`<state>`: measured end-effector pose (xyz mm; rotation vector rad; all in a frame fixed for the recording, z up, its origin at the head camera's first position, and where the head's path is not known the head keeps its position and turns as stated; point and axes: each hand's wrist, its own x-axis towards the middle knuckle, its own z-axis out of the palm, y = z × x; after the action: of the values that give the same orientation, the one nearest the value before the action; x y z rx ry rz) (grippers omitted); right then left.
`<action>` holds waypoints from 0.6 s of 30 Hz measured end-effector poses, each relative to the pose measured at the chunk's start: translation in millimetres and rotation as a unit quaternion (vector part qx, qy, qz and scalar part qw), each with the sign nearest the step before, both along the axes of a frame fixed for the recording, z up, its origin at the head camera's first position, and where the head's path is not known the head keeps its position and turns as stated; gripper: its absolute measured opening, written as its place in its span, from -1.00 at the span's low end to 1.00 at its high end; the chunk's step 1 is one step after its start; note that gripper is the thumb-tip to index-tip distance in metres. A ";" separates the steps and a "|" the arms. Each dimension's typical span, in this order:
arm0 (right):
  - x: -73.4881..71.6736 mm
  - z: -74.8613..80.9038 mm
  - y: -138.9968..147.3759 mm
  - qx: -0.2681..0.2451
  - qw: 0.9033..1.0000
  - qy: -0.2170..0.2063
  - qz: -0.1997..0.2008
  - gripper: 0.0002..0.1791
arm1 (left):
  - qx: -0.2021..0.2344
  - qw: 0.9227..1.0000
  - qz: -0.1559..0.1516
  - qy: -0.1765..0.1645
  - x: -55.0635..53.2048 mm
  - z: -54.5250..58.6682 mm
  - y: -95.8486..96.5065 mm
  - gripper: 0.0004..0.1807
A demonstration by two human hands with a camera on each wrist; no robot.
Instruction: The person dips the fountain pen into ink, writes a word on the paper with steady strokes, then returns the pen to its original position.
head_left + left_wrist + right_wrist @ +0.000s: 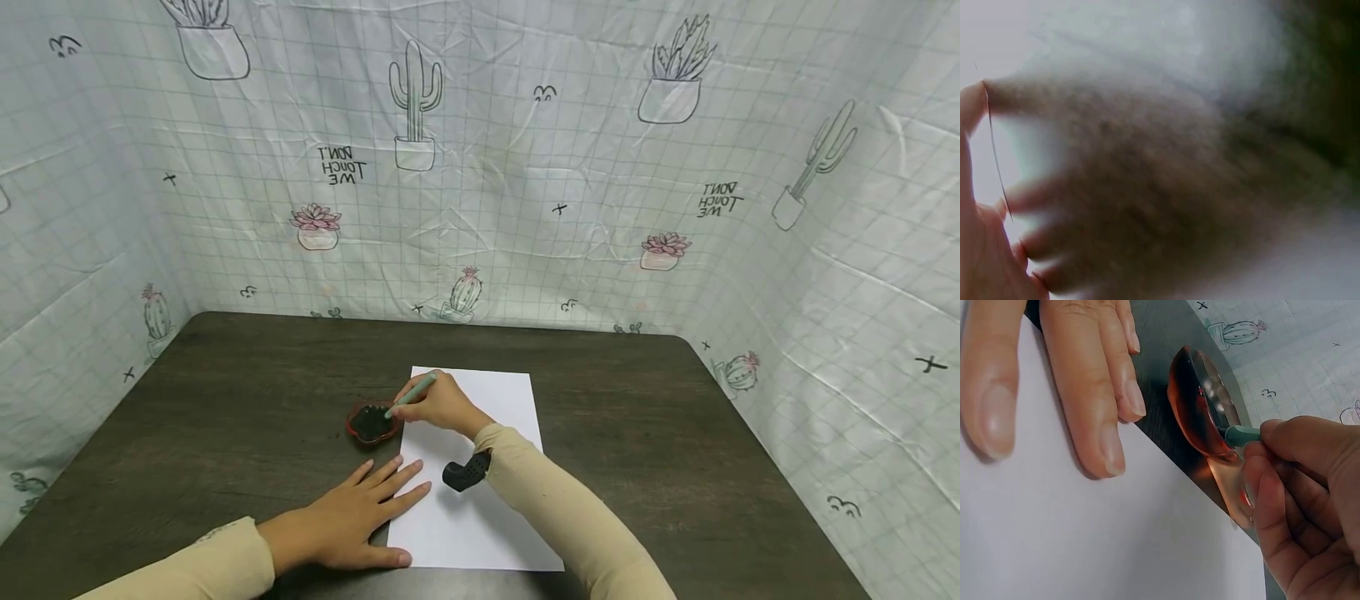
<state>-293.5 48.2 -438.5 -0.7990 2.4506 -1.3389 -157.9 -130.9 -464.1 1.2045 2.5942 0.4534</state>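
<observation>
**One green tool at one dark-filled dish, two hands at the sheet**

We count two hands, one green pen-like tool (415,390), one flower-shaped dish (1186,419), and one white sheet of paper (450,533), all in the lower middle of the head view. Two beige sleeves (577,508) come in from the bottom edge, and one black device (467,472) sits at the right wrist.

The dish, reddish and see-through, stands on the dark table (247,400) just left of the paper's upper part. In it we see dark, glossy contents (371,423).

Our right hand (442,404) has thumb and fingers clamped together on the tool, close to its lower end. From that pinch the tip points lower left, over the dish's rim; we cannot tell how deep it reaches. The other end slants to the upper right.

Our left hand (352,512) lies palm down with fingers spread apart, their tips on the paper's left edge, gripping nothing. The left wrist view is mostly blur.
</observation>
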 end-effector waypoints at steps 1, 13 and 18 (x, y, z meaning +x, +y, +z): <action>0.2 0.6 0.5 0.000 1.000 0.001 -0.001 -0.95 | -0.002 1.000 0.001 -0.005 0.4 2.4 0.3 -0.12; 6.5 4.8 2.1 0.012 1.000 -0.003 0.009 -0.96 | 0.003 1.000 0.001 0.010 -1.0 -3.1 -1.1 -0.13; 9.8 4.6 0.0 0.021 1.000 -0.004 0.014 -0.95 | 0.005 1.000 -0.001 -0.001 0.4 1.5 0.2 -0.14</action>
<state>-283.7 48.1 -433.9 -0.8132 2.4429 -1.2737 -157.5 -130.7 -462.6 1.2093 2.5924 0.4666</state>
